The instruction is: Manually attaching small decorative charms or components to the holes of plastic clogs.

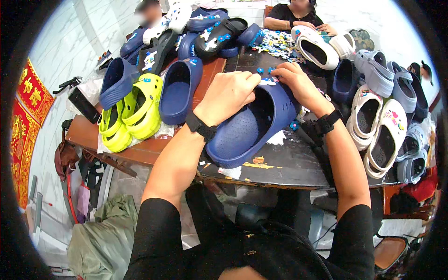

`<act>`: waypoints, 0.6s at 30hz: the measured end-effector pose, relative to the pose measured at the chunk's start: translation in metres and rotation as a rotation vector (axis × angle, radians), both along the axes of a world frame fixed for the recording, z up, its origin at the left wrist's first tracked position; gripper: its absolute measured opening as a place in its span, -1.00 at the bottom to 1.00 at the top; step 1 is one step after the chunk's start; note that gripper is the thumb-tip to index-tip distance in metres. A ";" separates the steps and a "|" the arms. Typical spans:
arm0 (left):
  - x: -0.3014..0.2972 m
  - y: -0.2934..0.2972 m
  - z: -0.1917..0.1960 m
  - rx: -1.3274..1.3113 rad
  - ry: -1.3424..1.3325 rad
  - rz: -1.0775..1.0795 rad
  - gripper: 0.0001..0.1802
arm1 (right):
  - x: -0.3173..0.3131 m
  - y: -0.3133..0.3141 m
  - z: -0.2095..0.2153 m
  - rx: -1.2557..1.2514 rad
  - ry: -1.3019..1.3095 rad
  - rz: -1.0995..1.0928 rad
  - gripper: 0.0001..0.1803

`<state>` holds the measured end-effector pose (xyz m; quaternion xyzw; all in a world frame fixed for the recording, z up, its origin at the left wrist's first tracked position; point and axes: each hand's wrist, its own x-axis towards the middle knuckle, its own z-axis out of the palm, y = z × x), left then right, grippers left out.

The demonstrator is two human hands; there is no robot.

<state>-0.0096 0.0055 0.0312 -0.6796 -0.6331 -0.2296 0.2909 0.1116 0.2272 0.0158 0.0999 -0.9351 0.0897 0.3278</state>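
A navy foam clog (245,133) rests on the dark table in front of me, its heel toward me. My left hand (229,95) lies over its left side, with the fingers curled at the upper near the toe. On the other side my right hand (301,85) bends its fingers onto the toe end. Between the fingertips a white-and-blue charm (269,81) sits on the clog's upper; its underside is hidden. Just beyond the toe are small blue flower charms (260,70).
Lime-green clogs (143,105) and another navy clog (179,91) stand at left. White clogs (386,137) and grey-blue clogs (373,70) line the right. Loose charms (280,45) are heaped at the far side. Two people sit across the table (298,165).
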 end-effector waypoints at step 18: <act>-0.007 0.006 -0.011 -0.336 -0.398 0.304 -0.75 | 0.002 0.006 0.012 -0.261 -0.103 -0.082 -0.82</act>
